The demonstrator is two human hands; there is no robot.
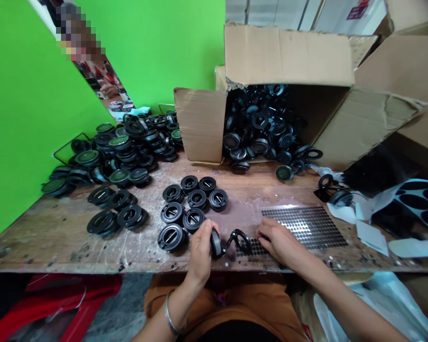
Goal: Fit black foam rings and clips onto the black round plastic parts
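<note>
My left hand (201, 249) is closed around a round black part with a ribbed rim (217, 243), held on edge just above the table. A black ring on a hinged arm (241, 241) swings out from that part to the right. My right hand (276, 240) rests at a clear sheet of small black round stickers (306, 227), fingers curled together at its left part. Whether a sticker is between those fingertips is hidden. Just left of my left hand, several similar round black parts (171, 237) lie folded in a group.
Several stacked parts (130, 216) lie further left, before a large heap (128, 142) against the green wall (157, 47). An open cardboard box (203, 126) on its side spills more parts at the back. Sticker sheets and paper scraps (373, 237) lie right. Another person shows through a wall gap.
</note>
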